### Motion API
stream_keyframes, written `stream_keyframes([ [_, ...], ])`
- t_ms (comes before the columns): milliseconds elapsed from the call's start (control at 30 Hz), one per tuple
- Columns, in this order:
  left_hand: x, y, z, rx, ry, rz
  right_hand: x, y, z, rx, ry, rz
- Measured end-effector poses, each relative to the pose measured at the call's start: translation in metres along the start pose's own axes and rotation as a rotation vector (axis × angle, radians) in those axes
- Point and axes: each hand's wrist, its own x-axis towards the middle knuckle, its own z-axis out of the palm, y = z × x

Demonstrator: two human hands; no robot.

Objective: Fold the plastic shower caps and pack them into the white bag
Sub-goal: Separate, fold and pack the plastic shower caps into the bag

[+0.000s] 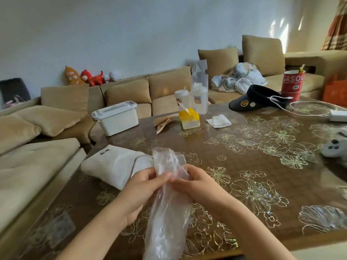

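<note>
The white bag (114, 166) lies flat on the near left corner of the table (216, 147), just left of the hands. The left hand (142, 186) has its grip closed on the clear plastic shower cap (167, 207), thumb and fingers pinching its upper part, and the cap is a long crumpled roll held above the table between both hands. The right hand (193, 182) grips the same spot from the other side, fingertips close to the left's.
</note>
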Motion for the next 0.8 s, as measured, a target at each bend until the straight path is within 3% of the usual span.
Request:
stream_keyframes([
  [167,0.002,-0.002,-0.004,0.001,0.063,0.013,0.001,-0.003,-0.002,0.100,-0.040,0.035],
  [300,0.010,0.004,-0.014,-0.211,-0.063,-0.219,-0.003,-0.008,-0.006,0.227,-0.077,0.038],
  [433,0.015,-0.004,-0.020,-0.377,-0.082,-0.303,-0.002,-0.005,-0.007,0.068,-0.021,-0.028],
  [667,0.001,-0.014,-0.021,-0.155,-0.315,-0.274,-0.001,0.000,-0.003,-0.320,0.034,-0.115],
  [734,0.000,-0.017,-0.020,-0.140,-0.250,-0.281,-0.001,0.000,-0.005,-0.270,-0.007,-0.086],
  [800,0.002,-0.022,-0.020,-0.155,-0.153,-0.239,-0.001,0.001,-0.009,-0.069,-0.068,-0.019],
])
